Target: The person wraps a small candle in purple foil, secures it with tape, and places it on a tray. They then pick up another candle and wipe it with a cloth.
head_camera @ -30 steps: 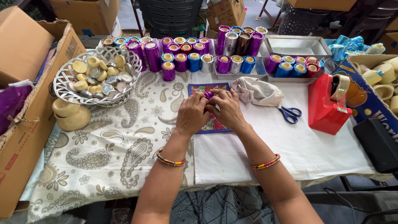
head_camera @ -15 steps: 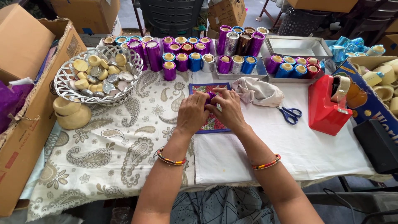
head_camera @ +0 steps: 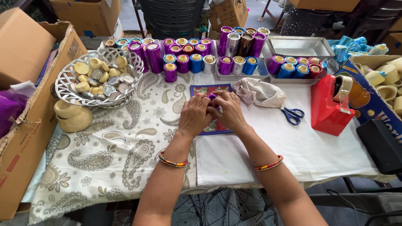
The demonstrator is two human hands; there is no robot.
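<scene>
Both hands, left hand (head_camera: 196, 115) and right hand (head_camera: 228, 112), are closed fingertip-to-fingertip around a small purple foil piece (head_camera: 212, 97), held between them just above the mat (head_camera: 209, 90) at desk (head_camera: 293, 150) centre, equally near both.

Brown cardboard boxes (head_camera: 25, 50) at the table's left edge, another brown box (head_camera: 88, 14) behind, blue printed carton (head_camera: 368, 90) at right
</scene>
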